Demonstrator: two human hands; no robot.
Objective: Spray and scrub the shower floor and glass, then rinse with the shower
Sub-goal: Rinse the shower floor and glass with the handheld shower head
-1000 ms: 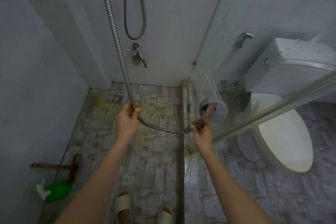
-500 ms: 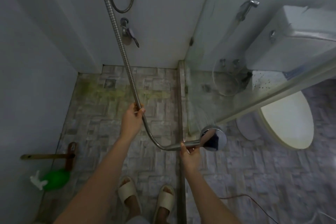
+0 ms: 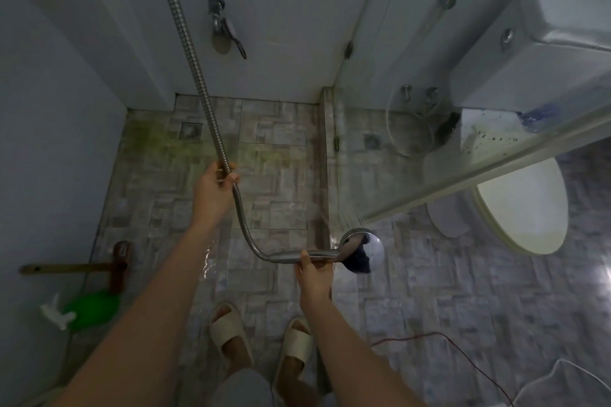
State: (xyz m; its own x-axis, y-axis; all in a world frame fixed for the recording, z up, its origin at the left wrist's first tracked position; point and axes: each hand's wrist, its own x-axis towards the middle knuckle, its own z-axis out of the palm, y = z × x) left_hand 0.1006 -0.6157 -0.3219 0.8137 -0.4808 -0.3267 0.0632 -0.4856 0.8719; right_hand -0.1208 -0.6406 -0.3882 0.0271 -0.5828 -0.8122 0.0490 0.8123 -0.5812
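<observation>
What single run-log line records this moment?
phase: rinse | left hand: grips shower hose | right hand: grips shower head | spray: toward glass panel

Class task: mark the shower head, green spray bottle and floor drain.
shower head (image 3: 372, 243), head view, chrome back of disc.
green spray bottle (image 3: 92, 311), head view, green body.
floor drain (image 3: 190, 130), head view, grate centre.

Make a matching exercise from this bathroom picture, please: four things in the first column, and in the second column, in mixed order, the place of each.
Column one:
1. shower head
2. metal hose
3. green spray bottle
4. toilet lid

Column two:
a. lying on the floor by the left wall
b. right of the glass panel, outside the shower
c. gripped by the left hand
d. its handle held by the right hand

Pairs: 1-d, 2-c, 3-a, 4-b
</observation>
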